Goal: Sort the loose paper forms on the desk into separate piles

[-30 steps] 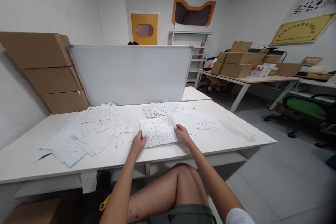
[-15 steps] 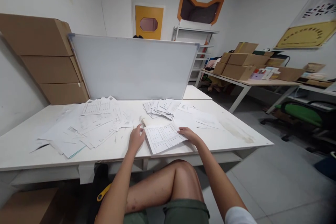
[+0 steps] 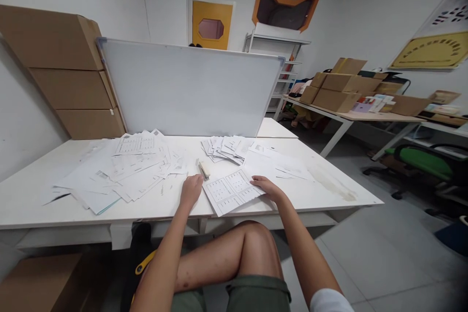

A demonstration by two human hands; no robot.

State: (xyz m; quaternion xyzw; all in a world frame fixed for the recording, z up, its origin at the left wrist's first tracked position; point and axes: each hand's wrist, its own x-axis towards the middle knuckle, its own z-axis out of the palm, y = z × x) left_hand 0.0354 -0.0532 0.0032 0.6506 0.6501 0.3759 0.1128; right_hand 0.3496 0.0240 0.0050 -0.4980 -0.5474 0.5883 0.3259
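Observation:
A printed paper sheet (image 3: 233, 192) with grid boxes lies slanted near the table's front edge. My right hand (image 3: 265, 186) pinches its right edge, thumb on top. At the sheet's upper left corner my left hand (image 3: 191, 190) is closed, its fingers curled; whether they grip the paper's edge is hidden. A pale stapler (image 3: 204, 169) rests just beyond these fingers, behind the sheet. Farther back sits a pile of folded printed papers (image 3: 226, 148).
Loose sheets (image 3: 135, 170) spread over the table's left side, and more papers (image 3: 274, 162) lie to the right. A whiteboard (image 3: 190, 90) stands along the back beside stacked cardboard boxes (image 3: 86, 124). A green chair (image 3: 420, 161) is off to the right.
My left hand's fingers have closed beside the sheet's corner, and the stapler shows more fully. The right hand keeps its hold on the sheet. The camera view has shifted slightly.

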